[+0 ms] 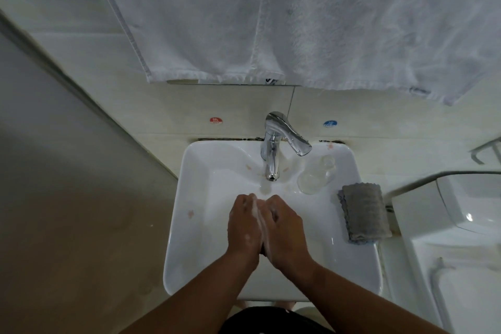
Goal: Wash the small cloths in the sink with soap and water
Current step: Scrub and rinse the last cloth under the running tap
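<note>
Over the white sink (187, 198), the left hand (242, 225) and right hand (284, 228) press together, lathered, fingers curled inward, any grip indiscernible, while 1 folded grey cloth (363, 214) lies on its right rim.

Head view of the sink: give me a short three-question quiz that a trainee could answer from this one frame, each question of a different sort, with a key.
1. True or false: the grey cloth lies in the basin of the sink, under the faucet.
2. What stands on the sink's rim between the faucet and the grey cloth? A) a clear bottle B) a mug C) a toothbrush
3. Fill in: the left hand and right hand press together over the basin with white ____ between them.
Key: 1 false, it lies folded on the sink's right rim; 2 A; 3 lather.
</note>
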`<state>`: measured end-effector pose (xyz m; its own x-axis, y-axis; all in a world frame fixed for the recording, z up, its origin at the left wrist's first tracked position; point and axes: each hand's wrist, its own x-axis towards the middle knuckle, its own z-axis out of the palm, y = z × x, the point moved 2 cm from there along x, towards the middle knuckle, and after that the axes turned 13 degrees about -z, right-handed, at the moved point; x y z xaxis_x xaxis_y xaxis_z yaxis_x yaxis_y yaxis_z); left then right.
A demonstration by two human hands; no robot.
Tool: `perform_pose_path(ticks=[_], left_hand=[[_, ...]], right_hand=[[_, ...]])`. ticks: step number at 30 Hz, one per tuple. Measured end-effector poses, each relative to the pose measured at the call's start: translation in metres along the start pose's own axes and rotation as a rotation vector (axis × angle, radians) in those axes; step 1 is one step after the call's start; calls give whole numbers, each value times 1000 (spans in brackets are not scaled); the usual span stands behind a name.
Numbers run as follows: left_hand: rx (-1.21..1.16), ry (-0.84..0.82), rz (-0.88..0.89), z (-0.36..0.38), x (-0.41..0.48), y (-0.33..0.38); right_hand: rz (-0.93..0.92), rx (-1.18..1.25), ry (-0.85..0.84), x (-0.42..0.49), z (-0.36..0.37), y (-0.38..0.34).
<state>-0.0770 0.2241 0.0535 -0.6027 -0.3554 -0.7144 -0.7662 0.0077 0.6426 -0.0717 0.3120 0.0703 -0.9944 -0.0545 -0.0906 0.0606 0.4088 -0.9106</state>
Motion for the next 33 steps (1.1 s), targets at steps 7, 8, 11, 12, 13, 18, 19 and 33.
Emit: perform_pose_path(ticks=[7, 8, 11, 12, 13, 18, 19, 33], left_hand=[[-135, -190, -75, 4, -16, 9], [-173, -157, -82, 2, -10, 8], [-180, -164, -98, 0, 0, 7], [-188, -178, -86, 1, -4, 7], [-181, -193, -58, 2, -10, 8], [-163, -212, -7, 5, -20, 15], [-158, -144, 13, 3, -13, 17], [-148, -176, -17, 1, -3, 9]], right_hand=[[65, -172, 45, 22, -12, 10], [53, -127, 13, 15, -10, 3], [-2, -30, -23, -1, 0, -9], [-7, -70, 12, 3, -1, -6], [5, -116, 60, 12, -3, 0], [137, -72, 130, 27, -11, 10], [119, -48, 104, 18, -7, 4], [-45, -146, 27, -4, 0, -6]])
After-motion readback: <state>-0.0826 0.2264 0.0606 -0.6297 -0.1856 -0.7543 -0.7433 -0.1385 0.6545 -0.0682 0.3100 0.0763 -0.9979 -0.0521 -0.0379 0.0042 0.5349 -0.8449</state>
